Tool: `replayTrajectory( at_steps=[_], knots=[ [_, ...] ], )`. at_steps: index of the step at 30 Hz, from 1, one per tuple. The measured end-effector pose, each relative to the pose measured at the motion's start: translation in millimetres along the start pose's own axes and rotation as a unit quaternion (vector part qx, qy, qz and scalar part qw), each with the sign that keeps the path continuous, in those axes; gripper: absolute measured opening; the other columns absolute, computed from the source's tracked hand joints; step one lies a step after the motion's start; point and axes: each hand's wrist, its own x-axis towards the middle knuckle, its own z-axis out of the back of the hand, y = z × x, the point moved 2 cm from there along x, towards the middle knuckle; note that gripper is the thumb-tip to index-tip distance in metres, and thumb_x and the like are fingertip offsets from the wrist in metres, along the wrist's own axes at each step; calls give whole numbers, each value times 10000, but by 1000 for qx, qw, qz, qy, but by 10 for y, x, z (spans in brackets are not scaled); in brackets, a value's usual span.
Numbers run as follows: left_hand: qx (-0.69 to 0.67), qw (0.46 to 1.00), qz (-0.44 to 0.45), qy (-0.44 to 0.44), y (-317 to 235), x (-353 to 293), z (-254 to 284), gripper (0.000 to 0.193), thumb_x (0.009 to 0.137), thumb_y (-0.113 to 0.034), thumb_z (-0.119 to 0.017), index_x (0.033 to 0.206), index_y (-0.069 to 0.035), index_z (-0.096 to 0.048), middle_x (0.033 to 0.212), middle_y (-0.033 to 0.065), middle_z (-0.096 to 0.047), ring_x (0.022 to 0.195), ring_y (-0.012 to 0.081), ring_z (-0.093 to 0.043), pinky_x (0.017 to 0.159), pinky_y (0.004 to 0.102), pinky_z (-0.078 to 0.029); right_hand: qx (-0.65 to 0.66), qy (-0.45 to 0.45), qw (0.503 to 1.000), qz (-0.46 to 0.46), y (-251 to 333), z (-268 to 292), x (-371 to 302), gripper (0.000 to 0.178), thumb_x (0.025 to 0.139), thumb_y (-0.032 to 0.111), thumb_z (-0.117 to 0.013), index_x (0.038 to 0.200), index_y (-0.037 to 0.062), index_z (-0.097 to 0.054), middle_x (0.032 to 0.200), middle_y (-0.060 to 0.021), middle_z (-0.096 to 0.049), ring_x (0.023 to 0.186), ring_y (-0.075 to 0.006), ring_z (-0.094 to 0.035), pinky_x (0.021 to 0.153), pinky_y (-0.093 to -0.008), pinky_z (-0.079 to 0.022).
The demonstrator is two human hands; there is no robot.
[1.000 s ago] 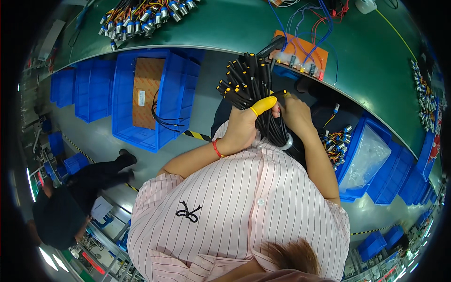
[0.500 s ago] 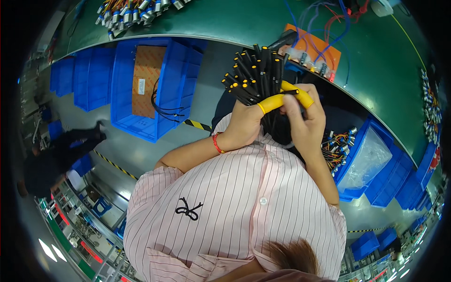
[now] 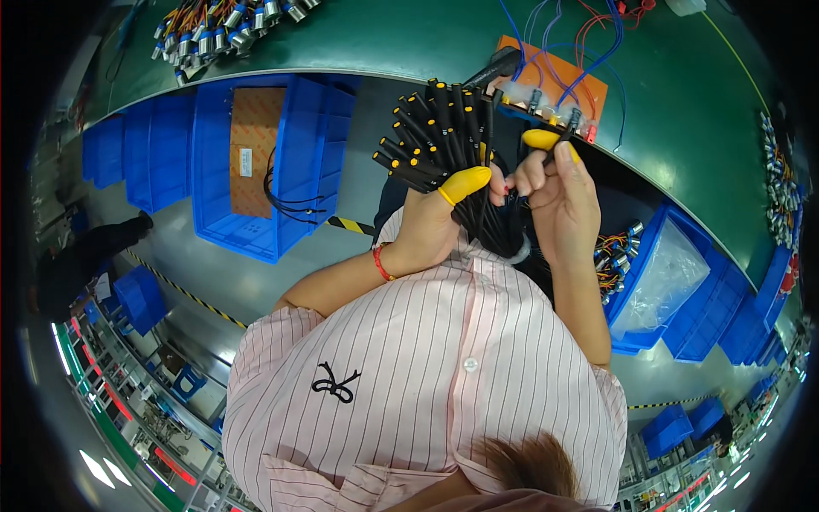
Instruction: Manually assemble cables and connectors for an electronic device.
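Right hand (image 3: 563,205) up to the orange board (image 3: 593,96), away from the cable bundle (image 3: 444,128)

Half a second back the Right hand sat against the left thumb; now its fingertips are raised to the board's lower edge, with more of a gap between the hands. Bundle has shifted a little leftward in view.

Left hand (image 3: 431,230): fingers curled firmly round the bundle of black sleeved cables, thumb laid across it in a yellow finger cot (image 3: 467,183). Bundle is held in front of the chest, clear of the desk (image 3: 384,43), its yellow-tipped ends fanned up and leftward.

Right hand: thumb and forefinger nearly together, pinching a single black cable (image 3: 568,130); other fingers loosely bent. Cable reaches up by the dark connectors on the board (whether it is seated in one, cannot tell). Blue and red wires trail from the board over the green desktop.

Surroundings: heap of metal connectors (image 3: 222,34) with blue rings, upper left of the desk. Large blue bin (image 3: 212,171) below the desk's left stretch, cardboard (image 3: 256,128) inside. More wired connectors (image 3: 616,260) beside the right forearm, next to a blue crate (image 3: 630,343) holding a clear plastic bag (image 3: 661,282). Co-worker (image 3: 85,256) in dark clothing, far left.
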Motion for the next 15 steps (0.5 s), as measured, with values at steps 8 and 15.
replayTrajectory(
  at_steps=[8,15],
  knots=[
    [41,999,5,-2,-22,-32,2,191,960,-95,-528,1123,4,-520,906,125,-591,818,192,-562,801,345,-468,27,44,998,-22,-51,85,38,333,1037,279,-384,960,-11,-529,665,-16,-427,627,-139,-467,681,-324,-469],
    [47,999,11,-5,-41,-27,-5,200,962,-102,-534,1130,7,-526,911,124,-590,820,198,-565,791,343,-473,9,25,999,-29,-46,55,75,320,1033,278,-403,950,-5,-526,667,-14,-437,629,-129,-468,677,-317,-470]
  ],
)
